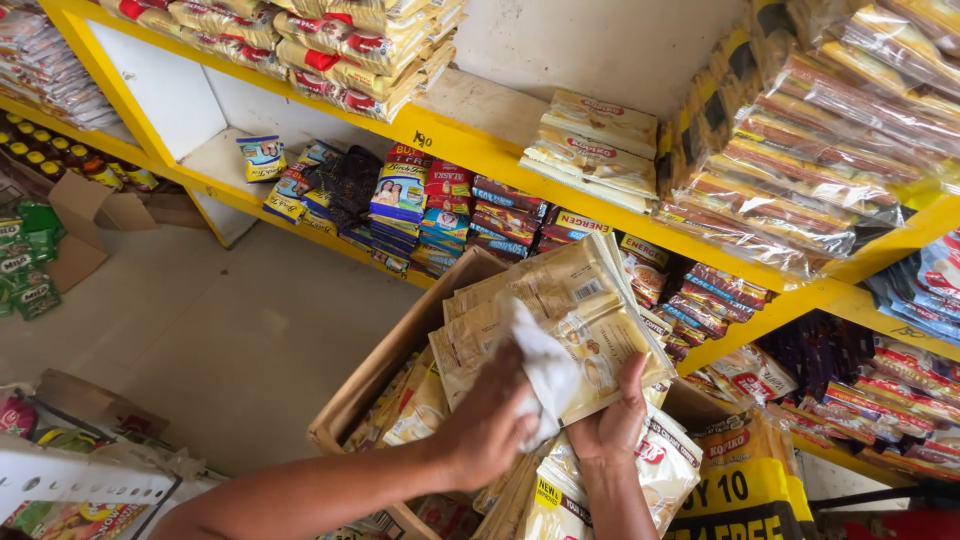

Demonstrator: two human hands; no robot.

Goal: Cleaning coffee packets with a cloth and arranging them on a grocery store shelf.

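- My left hand is closed around a white cloth and presses it flat against the front of a bundle of beige sachet strips; the fingers bunch the cloth so its loose end lies across the packets.
- My right hand clamps the lower edge of that same bundle, thumb on the front and fingers behind, holding it upright and tilted toward me so the face under the cloth is steady.
- The bundle stands raised just above an open cardboard box, which is packed with more beige sachets; holding it there keeps it clear of the others while staying right over where they lie.
- Just to the right of my right hand lie yellow and black promotional packs, touching the box's contents.
- Behind the bundle runs a yellow shelf with stacked packets on top and rows of colourful sachets under it, faces outward.
- Far left, a smaller open carton sits beside green sachets on the concrete floor.
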